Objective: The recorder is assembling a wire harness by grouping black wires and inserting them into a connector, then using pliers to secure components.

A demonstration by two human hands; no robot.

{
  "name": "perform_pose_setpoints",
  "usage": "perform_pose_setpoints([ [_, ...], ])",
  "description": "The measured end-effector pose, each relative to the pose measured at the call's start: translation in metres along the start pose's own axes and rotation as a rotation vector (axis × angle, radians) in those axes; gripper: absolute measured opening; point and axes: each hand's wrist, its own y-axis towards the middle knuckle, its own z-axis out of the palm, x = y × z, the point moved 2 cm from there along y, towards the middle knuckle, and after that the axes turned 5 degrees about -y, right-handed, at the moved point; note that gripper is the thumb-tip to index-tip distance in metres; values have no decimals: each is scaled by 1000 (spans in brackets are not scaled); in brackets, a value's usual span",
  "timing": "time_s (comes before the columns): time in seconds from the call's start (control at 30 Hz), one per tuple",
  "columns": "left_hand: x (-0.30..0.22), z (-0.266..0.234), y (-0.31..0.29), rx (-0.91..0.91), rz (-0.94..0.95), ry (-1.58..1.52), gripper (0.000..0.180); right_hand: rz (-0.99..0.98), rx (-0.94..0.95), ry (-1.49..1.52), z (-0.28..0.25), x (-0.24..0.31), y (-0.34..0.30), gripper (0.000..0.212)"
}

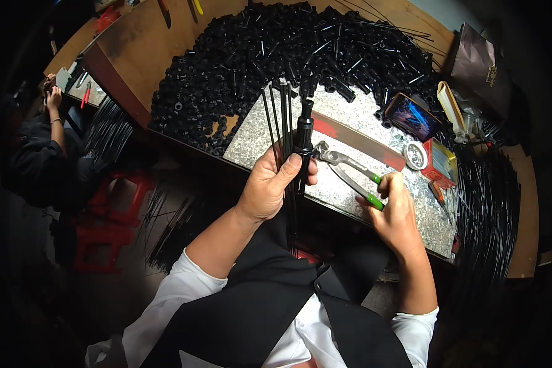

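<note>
Looking down from head height, I see the left hand (270,187) wrapped around 1 upright black tube (303,132), about 4 thin rods (277,119) beside it; the right hand (395,214) grips 1 pair of green-handled pliers (353,161), its head just beside the tube.

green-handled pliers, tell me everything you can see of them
The pliers look metal, silvery grey, with two slim arms ending in bright green grips. The right hand holds them by the grips, and the arms stand apart. They slant over the speckled worktop, head pointing up and left, close beside the black tubular part in the left hand. Whether the jaws touch that part is too small to tell.
</note>
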Motion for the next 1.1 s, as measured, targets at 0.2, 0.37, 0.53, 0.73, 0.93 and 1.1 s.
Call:
perform_pose_setpoints([
  [0.2, -3, 4, -3, -97, 153, 94, 12, -99, -264, -205, 5, 8, -12, 43],
  [0.37, -9, 18, -8, -146, 158, 77, 19, -119, -284, -138, 19, 26, -19, 47],
  [0.53, -8, 17, -12, -146, 216, 301, 27, -147, -339, -132, 28, 35, -19, 52],
  [0.73, -6, 14, -16, -131, 282, 460, 31, -136, -310, -107, 34, 35, -23, 52],
  [0.93, -3, 9, -17, -71, 305, 573, 45, -151, -332, -138, 36, 36, -23, 47],
  [1.1, -3, 10, -17, -119, 284, 562, 42, -214, -375, -182, 40, 31, -23, 41],
])
